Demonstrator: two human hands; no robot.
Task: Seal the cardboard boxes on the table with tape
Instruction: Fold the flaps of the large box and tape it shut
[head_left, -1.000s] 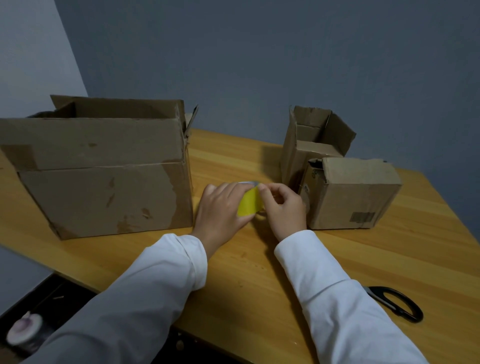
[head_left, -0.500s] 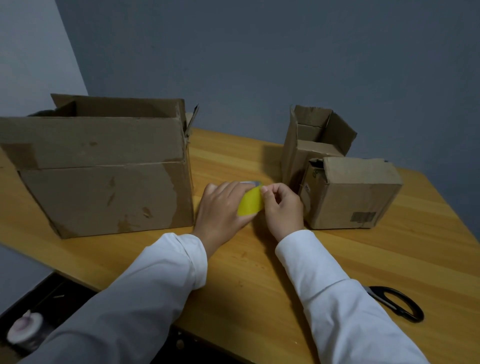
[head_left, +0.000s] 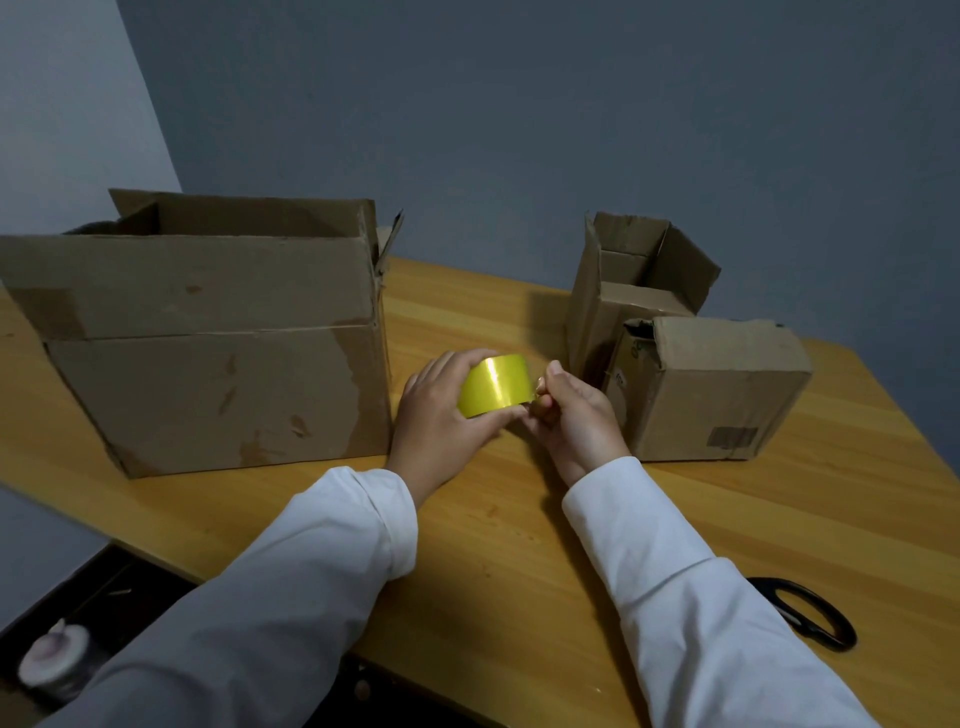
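Dim grey-blue walls behind a wooden table, dark floor beneath.

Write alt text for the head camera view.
A person's left hand grips a yellow tape roll while the right hand picks at its edge, above a wooden table. A large open cardboard box stands left, two smaller boxes right, black scissors near right.

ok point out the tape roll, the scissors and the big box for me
tape roll (head_left: 496, 385): head view, on its shiny yellow outer face
scissors (head_left: 810, 613): head view, on the black handle loop
big box (head_left: 208, 384): head view, on its front wall
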